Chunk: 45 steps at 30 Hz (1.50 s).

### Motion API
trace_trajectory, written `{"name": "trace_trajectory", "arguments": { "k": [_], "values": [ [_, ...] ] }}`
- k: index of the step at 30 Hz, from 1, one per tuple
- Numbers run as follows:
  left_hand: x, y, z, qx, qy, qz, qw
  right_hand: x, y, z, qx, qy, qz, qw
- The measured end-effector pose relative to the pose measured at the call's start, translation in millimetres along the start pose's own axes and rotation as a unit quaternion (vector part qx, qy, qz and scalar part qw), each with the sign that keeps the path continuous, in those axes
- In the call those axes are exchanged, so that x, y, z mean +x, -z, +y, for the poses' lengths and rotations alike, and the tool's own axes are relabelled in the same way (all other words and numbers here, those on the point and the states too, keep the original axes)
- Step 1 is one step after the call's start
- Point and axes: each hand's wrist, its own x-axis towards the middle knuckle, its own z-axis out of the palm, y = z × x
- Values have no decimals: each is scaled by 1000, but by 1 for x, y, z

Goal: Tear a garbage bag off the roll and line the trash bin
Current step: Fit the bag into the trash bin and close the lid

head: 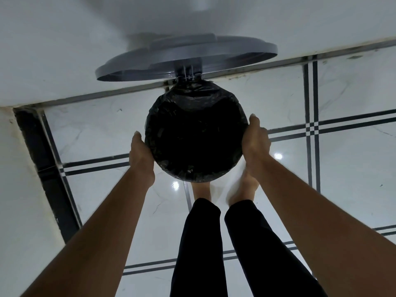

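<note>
The glossy white tiled floor with dark stripes lies open to the right and below; a white wall closes the top. At centre frame, the round trash bin lined with crinkled black plastic garbage bag stands upright, mouth facing the camera, grey round lid hinged open against the wall. The left hand and right hand cup opposite sides of the rim, fingers curled over the bag.

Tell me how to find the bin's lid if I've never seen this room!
Look where the tiled floor meets the white wall. The round trash bin lined with a black bag stands there. The lid is the flat grey disc hinged open behind it, against the wall.
</note>
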Motion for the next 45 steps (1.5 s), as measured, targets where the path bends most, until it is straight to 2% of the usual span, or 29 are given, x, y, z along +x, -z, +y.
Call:
{"name": "trace_trajectory", "arguments": {
  "k": [5, 7, 9, 14, 17, 20, 22, 24, 27, 29, 32, 35, 37, 40, 42, 45],
  "values": [
    [-2, -10, 7, 26, -215, 25, 976, 0, -2, -2, -68, 249, -16, 966],
    [2, -15, 15, 69, -293, 22, 953, 2, -8, -14, -103, 317, -42, 942],
    [4, -22, 30, 99, -336, 5, 937, 2, -16, -30, -139, 355, -64, 922],
    [15, -36, 51, 201, -327, 0, 924, 10, -39, -53, -244, 363, -86, 895],
    [21, -38, 56, 231, -282, 3, 931, 16, -47, -58, -263, 327, -88, 903],
    [15, -35, 65, 234, -263, -20, 936, 23, -50, -63, -268, 314, -91, 906],
    [13, -36, 69, 197, -274, -31, 941, 22, -47, -61, -236, 325, -83, 912],
    [15, -36, 71, 177, -300, 0, 937, 13, -37, -56, -208, 340, -38, 917],
    [12, -26, 55, 210, -335, 92, 914, -8, -17, -40, -204, 338, 51, 918],
    [-3, -15, 36, 233, -341, 120, 903, -24, -3, -27, -175, 317, 50, 931],
    [-44, -3, 9, 294, -391, 101, 866, -59, 21, -16, -104, 319, -4, 942],
    [-98, 7, -11, 342, -499, 22, 796, -109, 45, -17, -81, 411, -24, 908],
    [-137, 14, -12, 323, -599, 3, 733, -138, 58, -27, -45, 478, -18, 877],
    [-199, 19, 10, 228, -711, 53, 663, -166, 71, -56, -1, 548, 12, 836],
    [-228, 18, 34, 185, -738, 96, 642, -175, 76, -78, 14, 575, 43, 817],
    [-232, 11, 66, 209, -715, 153, 649, -164, 71, -101, -3, 579, 71, 812]
  ]
}}
